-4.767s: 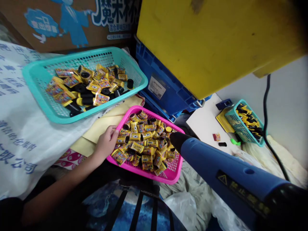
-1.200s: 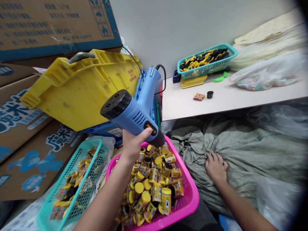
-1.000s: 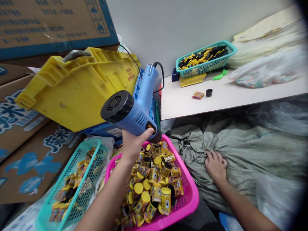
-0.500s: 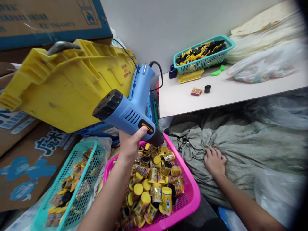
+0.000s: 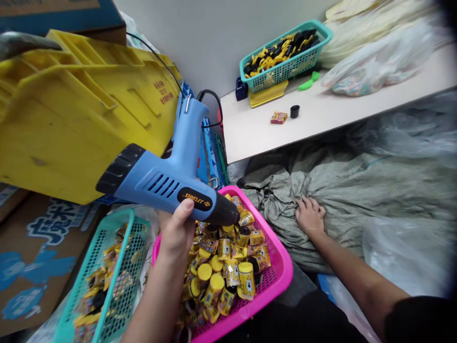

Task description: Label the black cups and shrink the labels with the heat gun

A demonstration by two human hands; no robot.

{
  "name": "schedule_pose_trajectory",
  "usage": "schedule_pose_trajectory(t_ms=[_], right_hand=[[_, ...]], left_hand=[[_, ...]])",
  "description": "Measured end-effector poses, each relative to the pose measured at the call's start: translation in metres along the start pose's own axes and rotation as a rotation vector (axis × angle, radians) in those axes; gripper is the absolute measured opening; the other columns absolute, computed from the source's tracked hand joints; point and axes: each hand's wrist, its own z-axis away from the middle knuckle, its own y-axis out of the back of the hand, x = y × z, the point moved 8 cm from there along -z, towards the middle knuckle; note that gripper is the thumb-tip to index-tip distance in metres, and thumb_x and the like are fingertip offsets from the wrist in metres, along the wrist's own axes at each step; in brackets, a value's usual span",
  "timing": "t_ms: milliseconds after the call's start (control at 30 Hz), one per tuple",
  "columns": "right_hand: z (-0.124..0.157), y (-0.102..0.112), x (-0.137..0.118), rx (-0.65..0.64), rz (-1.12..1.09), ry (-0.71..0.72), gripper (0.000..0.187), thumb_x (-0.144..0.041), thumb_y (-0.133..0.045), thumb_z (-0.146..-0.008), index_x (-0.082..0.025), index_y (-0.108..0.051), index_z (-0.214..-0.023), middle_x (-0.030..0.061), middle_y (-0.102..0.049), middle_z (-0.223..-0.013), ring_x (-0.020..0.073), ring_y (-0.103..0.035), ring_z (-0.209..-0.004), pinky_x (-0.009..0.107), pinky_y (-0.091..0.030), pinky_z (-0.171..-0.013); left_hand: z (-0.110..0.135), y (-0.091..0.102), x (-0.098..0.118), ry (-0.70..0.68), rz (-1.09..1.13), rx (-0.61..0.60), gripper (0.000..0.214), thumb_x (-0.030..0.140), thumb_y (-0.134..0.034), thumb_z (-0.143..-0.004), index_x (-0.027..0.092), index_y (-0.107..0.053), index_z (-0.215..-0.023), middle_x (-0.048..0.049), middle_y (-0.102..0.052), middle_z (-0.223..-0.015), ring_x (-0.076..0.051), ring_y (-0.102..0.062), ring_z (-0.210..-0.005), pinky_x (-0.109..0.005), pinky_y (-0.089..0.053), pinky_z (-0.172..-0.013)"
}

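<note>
- Blue heat gun point(image 5: 157, 178): gripped around its barrel from below by the left hand point(image 5: 174, 233), fingers closed and thumb pressed on the side label. The handle rises above the hand, and the black nozzle projects just past the thumb.
- Pink basket point(image 5: 283, 276): directly beneath the left hand and the nozzle, filled with small yellow-labelled canisters point(image 5: 246, 281).
- Right hand point(image 5: 309, 216): open, palm down, holding nothing. Its fingers lie flat on a grey-green sack point(image 5: 357, 190).
- Teal basket point(image 5: 133, 271): just beside the left forearm, on its outer side.
- Yellow crate point(image 5: 71, 105): above and beyond the left hand.
</note>
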Motion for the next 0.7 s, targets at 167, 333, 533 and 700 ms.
schedule_pose_trajectory(t_ms=[167, 333, 533, 700], right_hand=[[0.001, 0.002, -0.002, 0.01, -0.015, 0.006, 0.036, -0.023, -0.042, -0.093, -0.017, -0.064, -0.12, 0.0112, -0.052, -0.135, 0.0288, -0.033, -0.127, 0.047, -0.025, -0.097], [0.001, 0.003, -0.002, 0.017, -0.019, 0.003, 0.036, -0.023, -0.042, -0.092, -0.019, -0.065, -0.119, 0.0109, -0.053, -0.134, 0.0296, -0.035, -0.126, 0.048, -0.024, -0.097], [0.0, 0.004, -0.002, 0.003, -0.018, -0.009, 0.035, -0.024, -0.043, -0.092, -0.019, -0.065, -0.118, 0.0098, -0.053, -0.134, 0.0285, -0.035, -0.126, 0.046, -0.025, -0.097], [0.0, 0.004, -0.002, -0.017, -0.017, -0.014, 0.036, -0.024, -0.043, -0.091, -0.019, -0.064, -0.119, 0.0104, -0.051, -0.136, 0.0292, -0.034, -0.127, 0.045, -0.025, -0.097]], left_hand=[[0.011, -0.007, -0.008, 0.076, 0.05, -0.027, 0.072, 0.039, -0.087, -0.054, 0.023, -0.064, -0.12, -0.0076, -0.071, -0.114, -0.028, -0.068, -0.102, -0.035, -0.056, -0.088], [0.03, -0.013, -0.007, 0.113, 0.036, -0.058, 0.078, 0.038, -0.088, -0.052, 0.025, -0.062, -0.124, -0.0068, -0.071, -0.116, -0.029, -0.069, -0.102, -0.037, -0.057, -0.088], [0.043, -0.019, -0.008, 0.132, 0.024, -0.114, 0.076, 0.037, -0.088, -0.055, 0.027, -0.061, -0.125, -0.0059, -0.071, -0.116, -0.029, -0.068, -0.104, -0.04, -0.054, -0.095], [0.049, -0.019, -0.004, 0.146, -0.036, -0.128, 0.076, 0.042, -0.087, -0.055, 0.027, -0.061, -0.125, -0.0069, -0.068, -0.121, -0.031, -0.064, -0.112, -0.041, -0.054, -0.095]])
